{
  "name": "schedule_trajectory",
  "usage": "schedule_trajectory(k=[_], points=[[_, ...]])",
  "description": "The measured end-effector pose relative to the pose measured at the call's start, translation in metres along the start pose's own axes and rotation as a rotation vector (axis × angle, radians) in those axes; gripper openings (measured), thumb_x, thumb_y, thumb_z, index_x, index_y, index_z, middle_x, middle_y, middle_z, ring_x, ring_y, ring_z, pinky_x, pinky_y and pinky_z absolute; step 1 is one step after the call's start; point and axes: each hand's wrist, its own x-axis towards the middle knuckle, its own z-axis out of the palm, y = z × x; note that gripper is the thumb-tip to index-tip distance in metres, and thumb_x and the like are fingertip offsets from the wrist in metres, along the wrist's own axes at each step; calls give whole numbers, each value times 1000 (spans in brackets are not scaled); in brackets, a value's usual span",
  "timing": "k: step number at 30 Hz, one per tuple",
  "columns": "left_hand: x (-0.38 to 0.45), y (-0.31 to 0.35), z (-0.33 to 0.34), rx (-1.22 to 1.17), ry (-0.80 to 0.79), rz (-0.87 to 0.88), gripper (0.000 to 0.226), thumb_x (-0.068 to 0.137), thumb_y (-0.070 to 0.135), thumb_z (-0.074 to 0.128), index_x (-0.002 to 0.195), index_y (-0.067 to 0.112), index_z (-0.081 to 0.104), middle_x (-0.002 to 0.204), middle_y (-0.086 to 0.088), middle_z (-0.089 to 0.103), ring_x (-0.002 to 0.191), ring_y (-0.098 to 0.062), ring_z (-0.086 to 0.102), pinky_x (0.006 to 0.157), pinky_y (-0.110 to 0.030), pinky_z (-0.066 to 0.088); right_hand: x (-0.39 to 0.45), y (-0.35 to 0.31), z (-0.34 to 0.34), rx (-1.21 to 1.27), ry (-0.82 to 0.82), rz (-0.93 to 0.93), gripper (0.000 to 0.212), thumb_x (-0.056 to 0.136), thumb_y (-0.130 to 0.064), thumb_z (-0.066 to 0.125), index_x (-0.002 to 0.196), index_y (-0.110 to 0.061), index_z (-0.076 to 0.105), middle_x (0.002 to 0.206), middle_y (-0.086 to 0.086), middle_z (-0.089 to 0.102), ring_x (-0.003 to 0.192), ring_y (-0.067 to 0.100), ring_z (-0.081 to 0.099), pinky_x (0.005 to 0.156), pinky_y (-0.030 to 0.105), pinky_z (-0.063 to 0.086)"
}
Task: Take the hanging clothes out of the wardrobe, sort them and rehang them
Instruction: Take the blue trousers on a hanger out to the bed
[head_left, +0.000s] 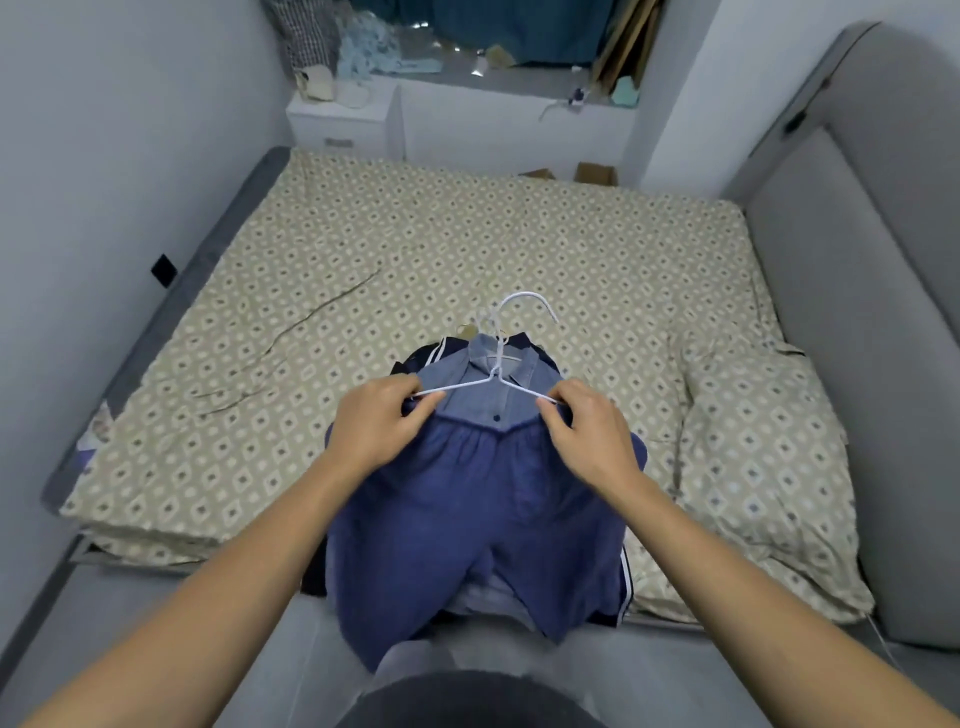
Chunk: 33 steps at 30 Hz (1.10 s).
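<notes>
Along the left edge of the bed (363, 249) a grey padded frame rail (171, 291) runs against the wall, and the sheet with its diamond print lies open and flat across the left half and the far side, save for a thin cord or twig (291, 327), too slight to name with certainty.

At the near edge of the bed, about the middle, a stack of clothes on hangers lies with its lower ends hanging over the edge. The left hand (374, 426) pinches the left arm of a white wire hanger (498, 374), its fingers closed on the wire and the waistband beneath. That waistband belongs to blue elastic-waist shorts (467, 530), on top of the stack. Under them lie a lighter denim shirt (488, 379) with a dark button, and a navy garment with white stripes (621, 587) showing at collar and lower right. The right hand (582, 436) pinches the right arm of the same hanger, fingers likewise closed on wire and cloth.

To the right, a folded quilt (753, 467) in the same print lies along the bed's right edge, against the grey upholstered headboard (841, 322).

Beyond the far edge stand a white nightstand (343, 124) and two open cardboard boxes (592, 174), contents hidden. No writing is legible.
</notes>
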Motion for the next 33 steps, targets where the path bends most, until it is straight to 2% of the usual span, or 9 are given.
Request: schedule_trajectory(k=[5, 9, 11, 14, 17, 20, 24, 29, 33], points=[[87, -38, 29, -15, -102, -17, 42, 98, 56, 52, 70, 26, 47, 67, 8, 52, 68, -21, 54, 57, -34, 38, 83, 19, 29, -54, -60, 59, 22, 104, -35, 52, 90, -19, 59, 88, -4, 59, 83, 24, 59, 70, 43, 50], [138, -60, 69, 9, -190, -48, 47, 101, 53, 54, 65, 28, 38, 66, 7, 51, 70, -25, 58, 56, -36, 41, 135, 48, 51, -94, -123, 95, 23, 105, -34, 50, 86, -21, 53, 88, -4, 57, 82, 24, 58, 70, 44, 49], [160, -68, 92, 44, -230, -73, 48, 102, 53, 53, 65, 26, 39, 66, 8, 49, 72, -27, 59, 58, -36, 39, 162, 67, 64, -107, -161, 106, 22, 105, -32, 50, 86, -20, 53, 90, -2, 57, 82, 25, 57, 69, 42, 48], [188, -75, 125, 162, -286, -100, 43, 103, 52, 51, 71, 24, 49, 72, 4, 55, 84, -31, 59, 75, -41, 40, 198, 98, 88, -85, -212, 119, 20, 104, -28, 49, 88, -18, 52, 87, 0, 57, 79, 25, 56, 68, 45, 50], [214, -82, 164, 269, -354, -200, 44, 105, 56, 41, 86, 22, 61, 91, -2, 66, 98, -30, 58, 87, -46, 40, 230, 131, 116, -66, -251, 138, 19, 104, -23, 47, 88, -15, 52, 85, 2, 55, 76, 25, 54, 69, 50, 50], [239, -88, 202, 294, -413, -291, 41, 107, 50, 41, 110, 19, 66, 111, -7, 61, 111, -31, 54, 92, -47, 41, 257, 162, 141, -46, -287, 163, 13, 105, -21, 48, 104, -16, 59, 99, 3, 58, 92, 25, 55, 79, 49, 52], [253, -86, 224, 316, -446, -419, 36, 104, 37, 47, 134, 20, 57, 128, -11, 49, 119, -33, 48, 95, -47, 44, 269, 186, 157, -78, -372, 158, 38, 105, -24, 50, 142, -15, 51, 134, 9, 52, 123, 29, 45, 98, 46, 48], [231, -65, 206, 347, -492, -322, 50, 104, 44, 46, 150, 27, 47, 135, -8, 49, 125, -30, 48, 100, -46, 43, 239, 189, 134, -121, -390, 164, 47, 106, -27, 50, 150, -15, 43, 139, 7, 51, 128, 28, 44, 102, 43, 47], [222, -41, 179, 366, -466, -173, 64, 99, 56, 32, 155, 27, 44, 141, -6, 52, 128, -29, 50, 103, -46, 44, 214, 182, 95, -139, -268, 176, 52, 104, -39, 48, 150, -15, 47, 141, 4, 54, 129, 28, 48, 102, 44, 48]])
